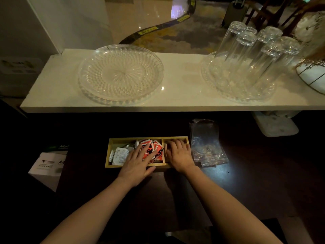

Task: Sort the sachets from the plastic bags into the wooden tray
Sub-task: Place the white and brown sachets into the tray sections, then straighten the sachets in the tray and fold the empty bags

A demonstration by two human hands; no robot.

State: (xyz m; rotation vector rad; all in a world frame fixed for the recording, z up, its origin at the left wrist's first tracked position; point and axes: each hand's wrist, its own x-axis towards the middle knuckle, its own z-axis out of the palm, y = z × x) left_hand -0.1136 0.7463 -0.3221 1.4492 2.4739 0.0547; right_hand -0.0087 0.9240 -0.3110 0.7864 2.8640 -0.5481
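Three-compartment wooden tray (107,157), white sachets (120,155) left, red sachets (157,147) middle

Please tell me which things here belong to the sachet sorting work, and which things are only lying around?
Belong to the job:
wooden tray
red sachets
white sachets
plastic bags
left hand
right hand

Just lying about:
empty glass plate
upturned glasses
white box
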